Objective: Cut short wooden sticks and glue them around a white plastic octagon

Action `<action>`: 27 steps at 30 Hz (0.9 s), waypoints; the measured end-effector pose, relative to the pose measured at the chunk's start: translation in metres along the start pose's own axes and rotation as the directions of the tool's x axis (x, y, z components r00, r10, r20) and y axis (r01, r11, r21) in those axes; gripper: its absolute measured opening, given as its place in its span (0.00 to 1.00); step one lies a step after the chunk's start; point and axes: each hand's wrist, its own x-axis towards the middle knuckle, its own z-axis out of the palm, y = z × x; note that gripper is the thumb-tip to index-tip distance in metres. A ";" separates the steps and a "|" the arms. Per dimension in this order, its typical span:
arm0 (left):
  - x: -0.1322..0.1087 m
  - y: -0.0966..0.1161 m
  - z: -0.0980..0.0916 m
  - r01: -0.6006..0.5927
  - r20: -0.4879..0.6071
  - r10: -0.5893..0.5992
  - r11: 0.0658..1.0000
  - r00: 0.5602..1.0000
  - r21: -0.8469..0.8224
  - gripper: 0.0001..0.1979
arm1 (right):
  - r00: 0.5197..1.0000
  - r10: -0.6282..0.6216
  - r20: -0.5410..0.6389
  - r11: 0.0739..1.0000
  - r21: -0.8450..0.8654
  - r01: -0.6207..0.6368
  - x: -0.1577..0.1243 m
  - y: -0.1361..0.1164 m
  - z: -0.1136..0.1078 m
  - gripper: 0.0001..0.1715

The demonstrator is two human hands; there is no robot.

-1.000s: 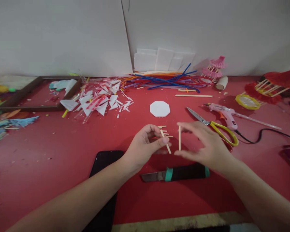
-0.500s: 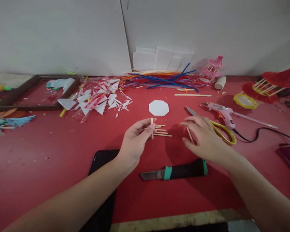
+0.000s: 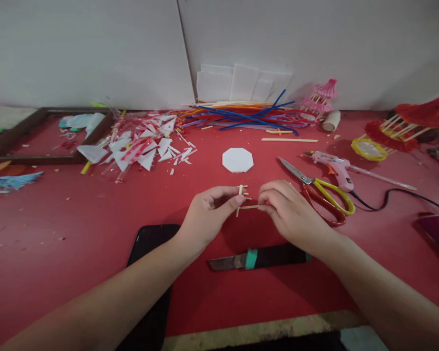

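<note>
My left hand is closed, pinching a short wooden stick upright between thumb and fingers. Just right of it, my right hand pinches the end of another short wooden stick, which lies roughly level and reaches toward the upright one. Whether the two sticks touch I cannot tell. A few more stick ends show beside my left thumb, partly hidden. Beyond my hands lies a white octagonal piece. Nearer me is a utility knife with a black and green handle, its blade pointing left.
Scissors and a pink glue gun lie to the right. A black phone rests under my left forearm. White and pink scraps, pipe cleaners, a frame and small red and pink models stand or lie farther back.
My right hand has moved left, away from the scissors, and its fingers have closed on a short stick. My left hand still pinches its stick, slightly farther right.
</note>
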 end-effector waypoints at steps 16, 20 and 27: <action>-0.008 0.009 0.006 0.224 0.340 -0.153 0.957 0.928 -0.182 0.19 | 0.939 0.328 -0.102 0.783 0.586 -0.210 -0.004 -0.016 0.001 0.09; -0.008 0.010 0.007 0.185 0.275 -0.120 0.957 0.954 -0.225 0.20 | 0.984 0.158 -0.078 0.869 0.485 -0.101 -0.007 -0.011 -0.001 0.33; -0.010 0.009 0.007 0.180 0.217 -0.130 0.956 0.967 -0.230 0.19 | 0.998 0.040 -0.048 0.958 0.287 -0.025 -0.008 -0.008 -0.003 0.42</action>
